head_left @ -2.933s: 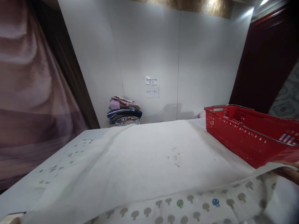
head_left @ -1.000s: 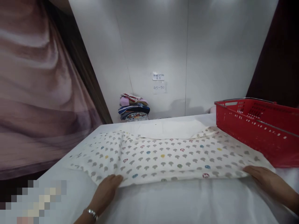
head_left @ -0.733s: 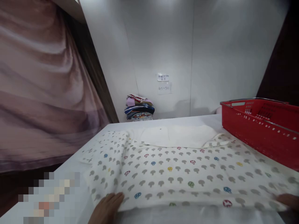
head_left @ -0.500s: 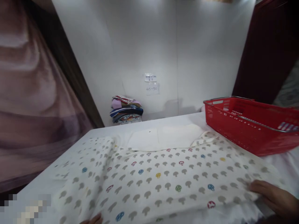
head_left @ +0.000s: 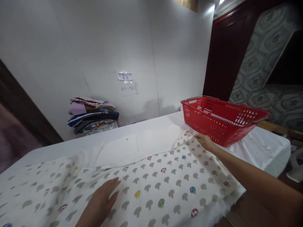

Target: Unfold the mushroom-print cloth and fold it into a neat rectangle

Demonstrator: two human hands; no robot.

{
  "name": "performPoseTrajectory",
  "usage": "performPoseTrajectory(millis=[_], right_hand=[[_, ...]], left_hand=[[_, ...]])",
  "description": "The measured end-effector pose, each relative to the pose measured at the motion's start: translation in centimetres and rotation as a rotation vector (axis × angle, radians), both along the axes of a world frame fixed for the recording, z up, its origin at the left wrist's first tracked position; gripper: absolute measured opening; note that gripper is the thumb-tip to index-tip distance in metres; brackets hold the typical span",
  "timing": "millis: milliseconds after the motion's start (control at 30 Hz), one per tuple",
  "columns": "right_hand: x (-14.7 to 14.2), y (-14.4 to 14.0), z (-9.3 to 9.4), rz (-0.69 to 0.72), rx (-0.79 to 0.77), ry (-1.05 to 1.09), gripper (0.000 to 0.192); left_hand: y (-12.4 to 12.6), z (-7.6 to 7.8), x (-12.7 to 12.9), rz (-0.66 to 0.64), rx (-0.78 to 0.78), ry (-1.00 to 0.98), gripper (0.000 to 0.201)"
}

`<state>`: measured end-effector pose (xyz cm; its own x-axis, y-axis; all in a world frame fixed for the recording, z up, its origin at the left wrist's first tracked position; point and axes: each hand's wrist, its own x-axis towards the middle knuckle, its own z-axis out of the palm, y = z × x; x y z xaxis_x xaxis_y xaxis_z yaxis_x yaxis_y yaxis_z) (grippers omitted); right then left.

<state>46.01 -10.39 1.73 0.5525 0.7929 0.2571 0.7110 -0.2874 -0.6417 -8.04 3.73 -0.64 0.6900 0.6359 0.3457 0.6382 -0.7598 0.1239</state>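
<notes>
A white garment printed with grey and coloured mushrooms (head_left: 155,186) lies spread over the white-covered table. Along its far side is a plain, unprinted white section (head_left: 142,143). On the near left part of the print rests my left hand (head_left: 100,201), palm down, its thumb apart from the other fingers. My right hand (head_left: 204,142) reaches to the far right corner of the garment, its fingers pinched on the edge close to the red basket. At the left, the printed cloth lies in a loose fold, partly cut off by the frame.
A red plastic basket (head_left: 217,123) with metal handles stands at the table's right end. Folded clothes (head_left: 93,115) are stacked by the wall, left of two paper labels (head_left: 127,83). The white tablecloth (head_left: 267,148) hangs over the right edge.
The view has turned right. My right hand has moved from the near right edge of the garment to its far right corner. My left hand has come forward onto the print.
</notes>
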Motion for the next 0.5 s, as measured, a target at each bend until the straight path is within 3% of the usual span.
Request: performPoseTrajectory(millis=[100, 233, 400, 500], right_hand=[[1.2, 4.7, 0.7, -0.039, -0.053, -0.036, 0.024], [2.7, 9.1, 0.8, -0.077, -0.121, -0.027, 0.023], [4.0, 10.6, 0.0, -0.102, -0.176, -0.039, 0.029], [4.5, 10.4, 0.2, -0.112, -0.188, -0.078, 0.021]], left_hand=[[3.0, 0.0, 4.7, -0.12, 0.144, 0.025, 0.037], [6.1, -0.8, 8.8, -0.172, 0.124, 0.072, 0.038], [7.6, -0.7, 11.9, -0.143, -0.011, 0.087, 0.033], [8.0, -0.1, 12.7, -0.129, -0.075, 0.062, 0.031]])
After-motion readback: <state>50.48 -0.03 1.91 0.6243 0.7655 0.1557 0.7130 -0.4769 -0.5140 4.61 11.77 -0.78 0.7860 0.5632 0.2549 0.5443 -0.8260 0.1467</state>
